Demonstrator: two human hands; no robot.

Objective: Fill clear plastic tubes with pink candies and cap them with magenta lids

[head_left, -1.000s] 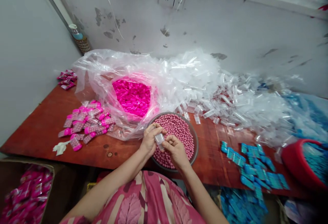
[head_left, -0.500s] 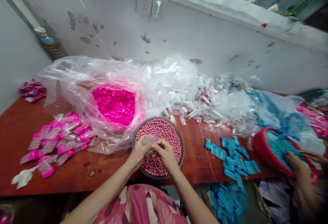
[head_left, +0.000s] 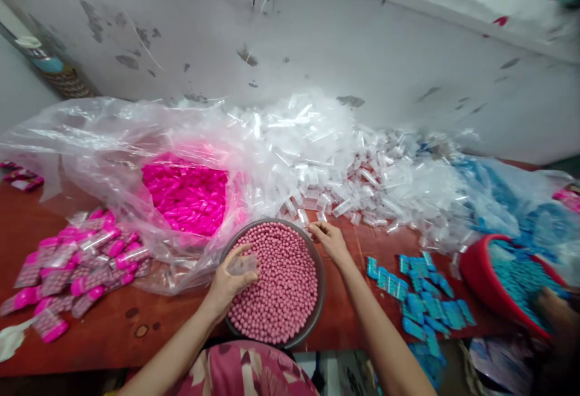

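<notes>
Left hand (head_left: 229, 281) gripped a clear container (head_left: 243, 264), kinda hidden in places, over pink beads (head_left: 278, 287); right hand (head_left: 330, 241) was by the bowl (head_left: 319, 306), couldn't tell if holding anything.

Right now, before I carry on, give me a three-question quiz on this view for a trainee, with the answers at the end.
1. True or false: the left hand is holding a clear container.
2. What fills the grey bowl?
3. In this view, where is the red bucket? A) left of the bowl; B) right of the bowl; C) inside the bowl.

Key: 1. True. 2. Pink beads. 3. B.
</notes>
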